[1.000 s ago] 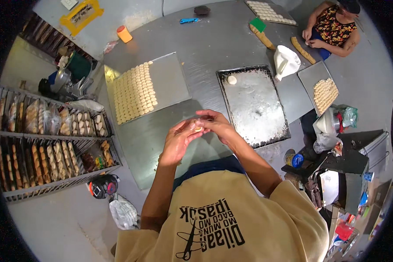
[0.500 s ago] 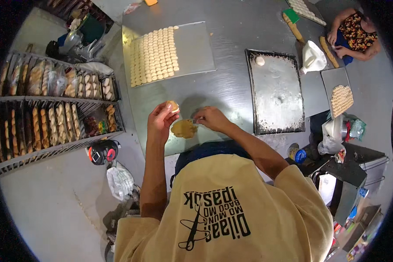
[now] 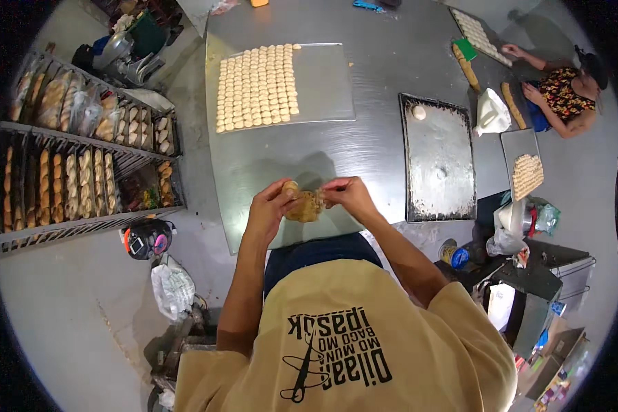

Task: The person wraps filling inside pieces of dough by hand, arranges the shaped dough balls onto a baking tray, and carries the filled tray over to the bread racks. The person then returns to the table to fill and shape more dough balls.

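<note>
My left hand (image 3: 278,199) is closed on a small piece of dough (image 3: 290,187) with a yellowish top, held over the left part of a brown mound of soft filling (image 3: 302,209) on the steel table (image 3: 364,158). At the mound's right side, the fingers of my right hand (image 3: 333,192) are pinched on a small item I cannot make out. Beyond my hands lies a metal tray (image 3: 326,82) with many rows of small dough pieces. To the right is a dark-edged baking pan (image 3: 439,178) holding one dough ball (image 3: 419,112).
A co-worker (image 3: 563,96) works at the right edge beside dough trays (image 3: 481,38), two long brown rolls (image 3: 465,65) and a white jug (image 3: 492,110). Racks of bread trays (image 3: 86,127) stand left. A bag (image 3: 172,285) lies on the floor; a dark cart (image 3: 529,281) stands lower right.
My hands were together, then parted, uncovering the brown mound. Since then my left hand has moved down and rightward to the mound beside my right hand. The view has shifted.
</note>
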A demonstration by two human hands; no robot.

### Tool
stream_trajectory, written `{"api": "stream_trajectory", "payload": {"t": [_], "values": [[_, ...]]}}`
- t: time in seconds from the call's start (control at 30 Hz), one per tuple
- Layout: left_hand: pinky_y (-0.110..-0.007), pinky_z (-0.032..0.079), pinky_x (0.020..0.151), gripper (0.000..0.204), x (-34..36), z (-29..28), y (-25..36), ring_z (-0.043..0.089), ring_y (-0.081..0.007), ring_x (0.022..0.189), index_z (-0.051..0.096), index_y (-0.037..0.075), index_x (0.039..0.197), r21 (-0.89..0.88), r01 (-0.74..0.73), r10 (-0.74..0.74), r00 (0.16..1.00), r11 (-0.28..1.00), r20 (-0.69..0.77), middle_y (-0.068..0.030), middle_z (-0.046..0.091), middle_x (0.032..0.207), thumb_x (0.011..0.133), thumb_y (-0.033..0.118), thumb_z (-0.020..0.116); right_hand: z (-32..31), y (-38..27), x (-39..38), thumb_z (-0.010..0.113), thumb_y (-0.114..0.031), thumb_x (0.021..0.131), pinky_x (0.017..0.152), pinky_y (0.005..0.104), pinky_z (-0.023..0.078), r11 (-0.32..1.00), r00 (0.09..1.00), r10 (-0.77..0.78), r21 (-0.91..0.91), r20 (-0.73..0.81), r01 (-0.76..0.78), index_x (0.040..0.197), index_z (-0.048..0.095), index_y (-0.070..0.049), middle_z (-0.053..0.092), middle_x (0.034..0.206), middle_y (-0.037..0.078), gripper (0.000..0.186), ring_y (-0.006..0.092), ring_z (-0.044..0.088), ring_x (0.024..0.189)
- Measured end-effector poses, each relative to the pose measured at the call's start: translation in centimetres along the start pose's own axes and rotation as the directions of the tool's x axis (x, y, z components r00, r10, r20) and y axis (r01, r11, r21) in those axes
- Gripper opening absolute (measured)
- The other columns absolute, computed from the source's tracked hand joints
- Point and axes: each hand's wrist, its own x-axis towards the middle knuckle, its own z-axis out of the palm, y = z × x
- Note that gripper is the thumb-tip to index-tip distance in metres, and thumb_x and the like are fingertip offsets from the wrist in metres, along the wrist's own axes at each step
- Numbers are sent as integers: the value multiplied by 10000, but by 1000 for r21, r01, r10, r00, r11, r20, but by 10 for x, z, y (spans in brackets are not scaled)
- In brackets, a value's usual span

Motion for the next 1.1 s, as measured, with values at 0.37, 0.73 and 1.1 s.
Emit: {"api": "stream_trajectory", "payload": {"t": [0.37,0.73,1.1], "values": [[-306,634,933,350,12,52,3,754,-186,1044,721,-72,1325,185,-19,-34,960,982,278,-110,781,1170,1018,88,772,3,-52,-34,843,-34,940,742,298,606,938,995,-18,342,-98,50,1148,788,22,790,978,105,222,167,726,820],[-341,638,956,499,2,105,-14,768,-264,1118,596,-125,1457,255,-65,-27,940,965,340,-157,748,1287,1050,114,754,-60,-65,-38,793,-199,1030,1046,415,609,915,940,134,326,313,-239,1486,574,114,727,1342,187,595,273,739,1191],[-375,707,826,271,35,153,-93,780,-240,996,731,-58,1241,261,-300,290,954,918,75,-138,772,1128,1007,65,791,-112,-49,-28,875,-40,906,854,323,624,965,988,-153,-217,-27,144,1174,789,71,831,1046,115,302,174,767,887]]}}
